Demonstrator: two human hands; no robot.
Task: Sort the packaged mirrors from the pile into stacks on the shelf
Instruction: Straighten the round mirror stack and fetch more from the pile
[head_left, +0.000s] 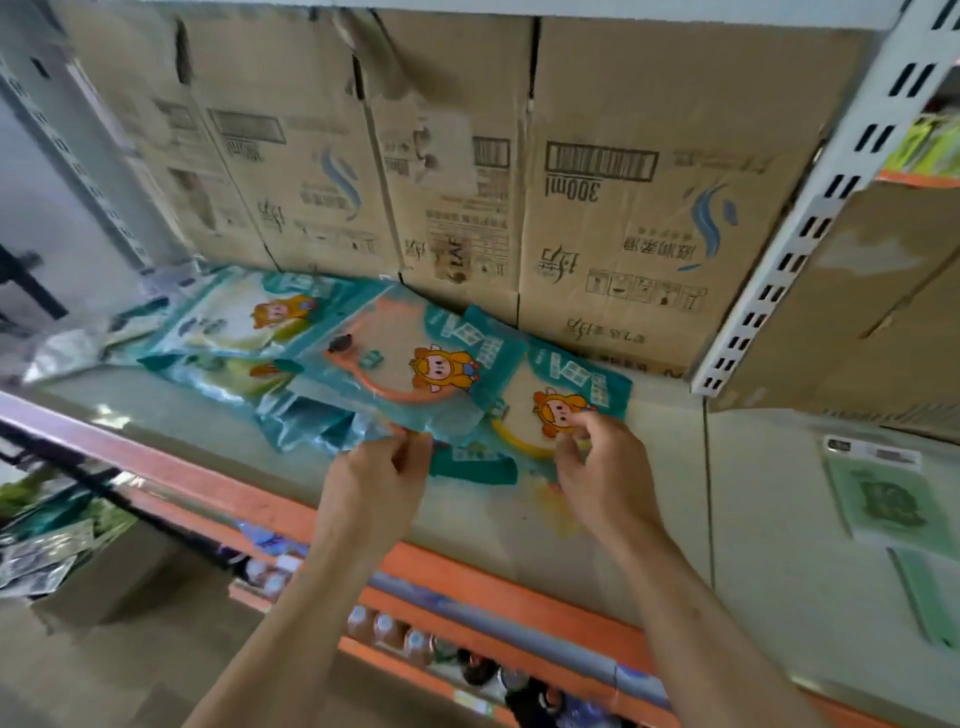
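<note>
Several teal packaged mirrors with a cartoon figure lie spread on the pale shelf (519, 525). My left hand (379, 478) pinches the near edge of an orange-rimmed mirror pack (400, 364), which lies tilted over other packs. To its right, my right hand (602, 467) grips the near edge of a yellow-rimmed mirror pack (566, 384). More packs (249, 317) lie overlapping at the back left, some with green rims. Part of another teal pack (472, 467) shows between my hands.
Upside-down cardboard boxes (597, 208) stand along the back of the shelf. A white slotted upright (810, 223) divides the bays. Green flat packets (883, 493) lie on the shelf at right. Bottles (395, 629) fill the lower shelf behind the orange front rail (218, 488).
</note>
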